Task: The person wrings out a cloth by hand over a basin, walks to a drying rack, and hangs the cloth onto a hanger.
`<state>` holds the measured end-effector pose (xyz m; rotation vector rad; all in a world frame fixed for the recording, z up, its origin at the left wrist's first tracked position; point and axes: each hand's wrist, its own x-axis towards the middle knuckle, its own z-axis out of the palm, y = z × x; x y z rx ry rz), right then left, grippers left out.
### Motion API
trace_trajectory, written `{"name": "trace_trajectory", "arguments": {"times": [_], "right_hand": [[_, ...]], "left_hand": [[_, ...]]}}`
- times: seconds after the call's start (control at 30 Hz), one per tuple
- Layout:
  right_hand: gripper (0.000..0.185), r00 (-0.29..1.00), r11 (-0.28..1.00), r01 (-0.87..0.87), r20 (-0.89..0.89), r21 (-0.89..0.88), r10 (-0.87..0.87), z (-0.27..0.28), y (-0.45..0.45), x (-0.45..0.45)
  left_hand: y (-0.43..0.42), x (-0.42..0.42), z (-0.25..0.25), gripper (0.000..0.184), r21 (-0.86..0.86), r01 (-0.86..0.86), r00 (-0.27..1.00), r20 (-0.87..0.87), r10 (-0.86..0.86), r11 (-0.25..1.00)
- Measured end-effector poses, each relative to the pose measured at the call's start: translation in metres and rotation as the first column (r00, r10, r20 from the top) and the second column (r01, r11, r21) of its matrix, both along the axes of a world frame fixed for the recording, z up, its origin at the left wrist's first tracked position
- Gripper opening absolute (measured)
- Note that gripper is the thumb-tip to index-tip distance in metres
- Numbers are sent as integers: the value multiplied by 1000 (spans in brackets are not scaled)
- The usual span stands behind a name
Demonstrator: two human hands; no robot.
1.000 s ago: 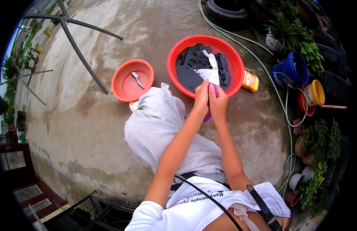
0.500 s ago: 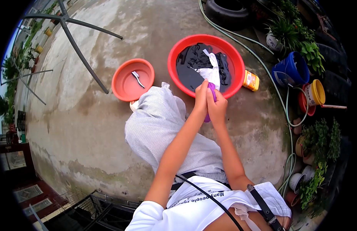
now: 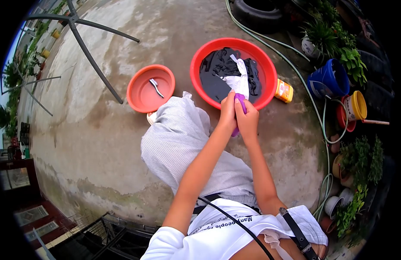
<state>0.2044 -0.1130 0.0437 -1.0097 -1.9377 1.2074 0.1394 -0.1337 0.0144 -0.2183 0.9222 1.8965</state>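
Gripping a purple thing (image 3: pixel 239 99) just right of the frame's centre, the left hand (image 3: pixel 227 112) and the right hand (image 3: pixel 249 118) sit close together, fingers curled in around it. Its top shows above the knuckles and its lower end pokes out between the wrists; most of it is covered, so I cannot say for sure what it is.

Directly above the hands, at the upper centre-right, stands a large red basin (image 3: pixel 194 73), its near rim right by the fingers. Inside it, a white cloth (image 3: pixel 238 81) runs down toward the hands, with bunched black cloth (image 3: pixel 226 58) around it in dark water. A yellow-and-orange container (image 3: pixel 284 92) stands just beside the basin's right side.

Left of the upper centre, a smaller orange basin (image 3: pixel 135 93) holds a brush (image 3: pixel 156 88) lying at a slant, well apart from the hands. Striped trousers (image 3: pixel 174 138) fill the middle below it, and a white shirt (image 3: pixel 209 240) shows at the bottom. Toward the right edge are a blue bucket (image 3: pixel 328 82) and a yellow bucket (image 3: pixel 359 105); a grey metal frame (image 3: pixel 73 19) stands at the upper left.
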Motion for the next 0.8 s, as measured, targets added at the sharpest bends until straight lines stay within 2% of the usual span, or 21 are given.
{"name": "trace_trajectory", "arguments": {"times": [0.03, 0.07, 0.17, 0.2, 0.3, 0.33, 0.43, 0.47, 0.57, 0.6, 0.7, 0.73, 0.8], "right_hand": [[29, 999, 998, -45, 28, 50, 43, 2, -6, 2], [30, 998, 997, -33, 49, 75, 29, 1, -10, 0], [30, 998, 996, 28, -52, -89, -33, -6, 3, -7], [30, 992, 988, 36, -117, -148, -53, -4, 8, -10], [30, 999, 992, 34, -12, -122, -36, -24, 39, -10], [31, 999, 982, 21, -45, -186, -30, -28, 47, -12], [31, 991, 979, 35, -123, -203, -61, -30, 46, -9], [30, 990, 983, 74, -108, -167, -93, -30, 40, -7], [29, 993, 997, 15, -117, -70, -23, -9, 9, -3], [29, 999, 999, -34, -36, 10, 34, -1, -1, 0], [28, 998, 1000, -2, -61, -23, 0, 1, -5, -2], [29, 995, 999, 21, -95, -50, -25, 0, -1, -5], [30, 984, 992, 64, -159, -109, -80, -1, 11, -10]], "left_hand": [[-4, -3, -7, 25, 45, 38, 999, -5, -38, 998], [-5, -8, -13, 27, 2, 91, 996, -20, -91, 996], [6, 2, -2, 28, -7, -43, 998, -43, 42, 999], [6, 2, -4, 26, -8, -31, 998, -60, 30, 999], [10, 4, 5, 22, -72, 1, 999, -51, -5, 997], [10, 6, 6, 22, -63, 14, 995, -94, -20, 998], [11, 13, 10, 23, -10, 3, 999, -46, -3, 1000], [12, 12, 9, 23, -19, -22, 999, -27, 22, 1000], [6, -1, 7, 27, -16, -21, 997, -78, 20, 1000], [3, -7, 6, 29, -16, 2, 997, -74, -4, 1000], [4, -4, 7, 29, -23, -6, 999, -32, 5, 1000], [4, -4, 7, 28, 27, 1, 997, -76, 1, 1000], [4, 0, 20, 27, -31, 6, 998, -58, -8, 1000]]}}
